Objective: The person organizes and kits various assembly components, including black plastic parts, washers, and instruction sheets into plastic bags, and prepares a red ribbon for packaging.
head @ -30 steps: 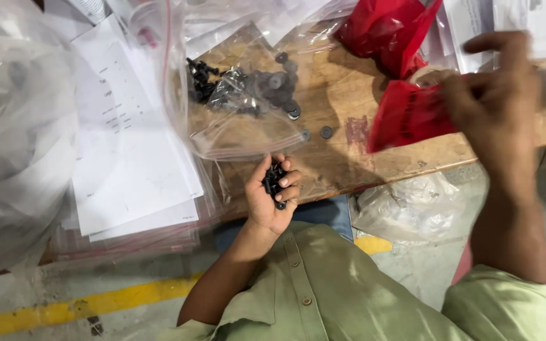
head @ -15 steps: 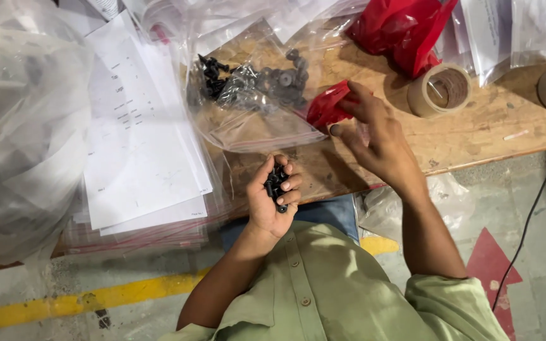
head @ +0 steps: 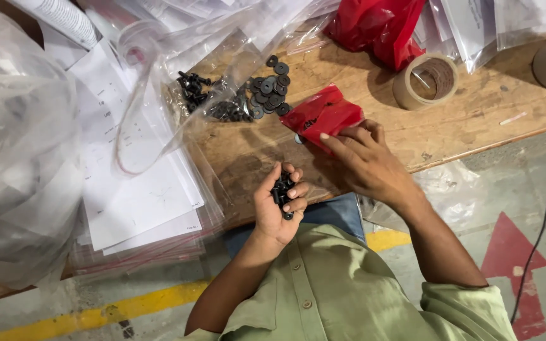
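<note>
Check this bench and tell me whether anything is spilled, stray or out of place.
One small washer lies alone on the wooden bench, beside the red pouch under the right hand, apart from the black washers heaped in the open clear bag. The left hand cups black screws. Nothing looks damaged.

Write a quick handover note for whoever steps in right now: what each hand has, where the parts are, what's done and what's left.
Left hand: closed around a handful of small black screws, held above the wooden bench edge.
Right hand: fingers pressing on the small red plastic pouch lying flat on the bench.
Loose black washers and more black screws lie on a clear plastic bag behind the pouch. Roll of brown tape to the right.
Done: screws picked up.
Left: the screws are not yet in the pouch; I cannot tell whether it is open.
</note>
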